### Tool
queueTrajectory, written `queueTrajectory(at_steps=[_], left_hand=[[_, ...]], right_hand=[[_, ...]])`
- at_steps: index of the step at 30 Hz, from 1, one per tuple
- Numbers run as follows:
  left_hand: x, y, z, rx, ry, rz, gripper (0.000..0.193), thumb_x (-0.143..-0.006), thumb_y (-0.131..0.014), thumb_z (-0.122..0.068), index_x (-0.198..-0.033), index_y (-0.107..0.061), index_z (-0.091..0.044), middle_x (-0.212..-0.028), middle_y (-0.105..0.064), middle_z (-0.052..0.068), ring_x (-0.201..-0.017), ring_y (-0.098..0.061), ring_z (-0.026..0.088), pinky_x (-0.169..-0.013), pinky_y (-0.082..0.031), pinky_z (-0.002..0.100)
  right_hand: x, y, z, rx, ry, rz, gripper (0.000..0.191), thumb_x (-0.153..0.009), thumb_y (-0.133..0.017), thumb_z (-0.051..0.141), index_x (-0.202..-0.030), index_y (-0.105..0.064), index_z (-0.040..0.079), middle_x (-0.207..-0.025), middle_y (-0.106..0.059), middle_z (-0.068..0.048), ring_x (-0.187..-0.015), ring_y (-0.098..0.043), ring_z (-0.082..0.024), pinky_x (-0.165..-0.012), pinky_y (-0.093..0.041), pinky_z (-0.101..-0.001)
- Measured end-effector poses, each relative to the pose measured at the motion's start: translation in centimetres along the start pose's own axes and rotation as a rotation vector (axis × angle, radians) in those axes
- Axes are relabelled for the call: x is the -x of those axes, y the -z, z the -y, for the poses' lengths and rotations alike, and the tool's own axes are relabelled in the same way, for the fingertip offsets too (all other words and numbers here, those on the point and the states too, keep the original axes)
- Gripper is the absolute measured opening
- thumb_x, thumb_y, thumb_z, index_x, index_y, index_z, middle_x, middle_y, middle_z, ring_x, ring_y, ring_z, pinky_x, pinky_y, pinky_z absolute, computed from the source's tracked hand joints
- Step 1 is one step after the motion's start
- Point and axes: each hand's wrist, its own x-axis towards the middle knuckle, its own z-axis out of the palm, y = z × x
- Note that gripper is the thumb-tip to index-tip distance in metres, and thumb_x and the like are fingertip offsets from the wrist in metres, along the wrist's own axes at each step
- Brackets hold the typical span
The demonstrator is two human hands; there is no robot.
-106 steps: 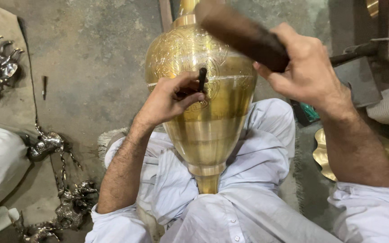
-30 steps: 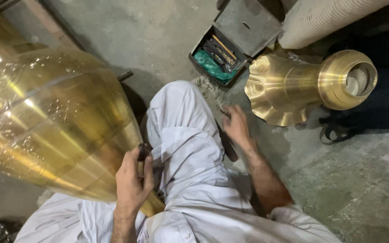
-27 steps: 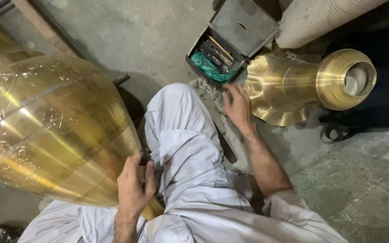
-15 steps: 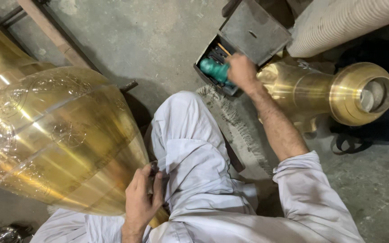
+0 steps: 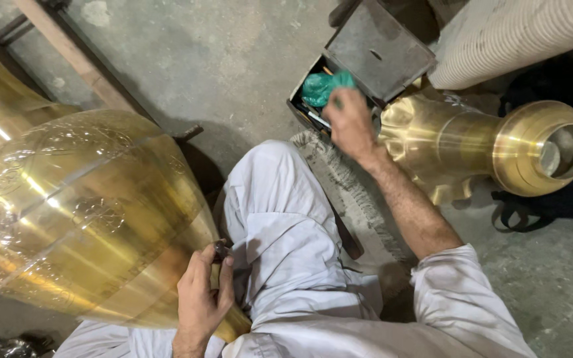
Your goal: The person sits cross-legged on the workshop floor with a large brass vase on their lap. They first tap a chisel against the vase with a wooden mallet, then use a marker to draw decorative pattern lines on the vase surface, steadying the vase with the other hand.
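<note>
At the left of the frame a large engraved brass vessel (image 5: pixel 81 219) lies tilted across the person's lap, its wide belly toward the upper left and its narrow neck running down to the bottom centre, so that the worked surface faces up within easy reach. A wooden bar (image 5: pixel 74 56) slants across the concrete floor (image 5: pixel 220 73) behind it.

Just right of the neck, the left hand (image 5: pixel 201 301) rests against the brass with its grip closed around a small dark punch-like tool (image 5: pixel 221 250), which it holds tip-up beside the vessel; the bent knee in pale cloth (image 5: pixel 280 219) props the piece from the right.

Further right, the right arm stretches toward the upper centre, where the right hand (image 5: pixel 349 122) reaches into an open dark metal toolbox (image 5: pixel 373 56). Its fingers curl down among the slim tools, just beside a green cloth (image 5: pixel 323 86); I cannot tell whether the grip has hold of anything.

A frayed woven mat (image 5: pixel 353 192) lies under the arm. At the right, a second brass piece (image 5: pixel 492 149) with a flared base lies on its side, close against the toolbox and crowding the hand's way. A pale ribbed hose (image 5: pixel 518 36) crosses the upper right corner.
</note>
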Motion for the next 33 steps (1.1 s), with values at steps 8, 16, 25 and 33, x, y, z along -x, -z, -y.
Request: queueTrajectory(at_steps=[8, 16, 25, 33], left_hand=[[0.7, 1.1, -0.5, 0.01, -0.015, -0.039, 0.032, -0.091, -0.07, 0.0, -0.122, -0.059, 0.001, -0.105, -0.068, 0.018, -0.09, -0.071, 0.032, -0.076, -0.058, 0.038], [4.6, 4.0, 0.7, 0.053, 0.058, -0.157, 0.03, -0.093, -0.071, 0.0, -0.122, -0.062, 0.0, -0.104, -0.068, 0.015, -0.092, -0.072, 0.025, -0.081, -0.058, 0.034], [15.5, 17.8, 8.6, 0.332, 0.205, -0.856, 0.028, -0.11, -0.066, 0.003, -0.135, -0.054, -0.002, -0.113, -0.066, 0.008, -0.095, -0.068, 0.016, -0.084, -0.061, 0.027], [22.2, 19.9, 17.6, 0.042, 0.66, -0.734, 0.088, -0.078, -0.05, -0.008, -0.164, -0.03, -0.006, -0.155, -0.046, 0.018, -0.123, -0.056, 0.029, -0.095, -0.05, 0.038]], right_hand=[[-0.3, -1.1, -0.6, 0.131, -0.266, 0.65, 0.026, -0.082, -0.083, 0.026, -0.091, -0.079, 0.002, -0.093, -0.073, -0.02, -0.088, -0.072, -0.04, -0.074, -0.058, -0.0533], [-0.2, -0.6, 1.5, 0.145, -0.395, 0.662, 0.029, -0.085, -0.079, 0.037, -0.09, -0.079, 0.008, -0.093, -0.073, -0.017, -0.085, -0.071, -0.04, -0.072, -0.057, -0.0551], [4.6, 7.4, 4.0, -0.504, -0.405, -0.021, 0.011, -0.102, -0.081, 0.004, -0.11, -0.076, -0.002, -0.106, -0.067, -0.012, -0.092, -0.064, -0.021, -0.075, -0.051, -0.0307], [6.1, 5.7, 12.6, -1.627, -0.518, -0.295, 0.009, -0.114, -0.07, 0.012, -0.117, -0.067, 0.003, -0.105, -0.07, -0.01, -0.086, -0.067, -0.02, -0.076, -0.057, -0.0316]])
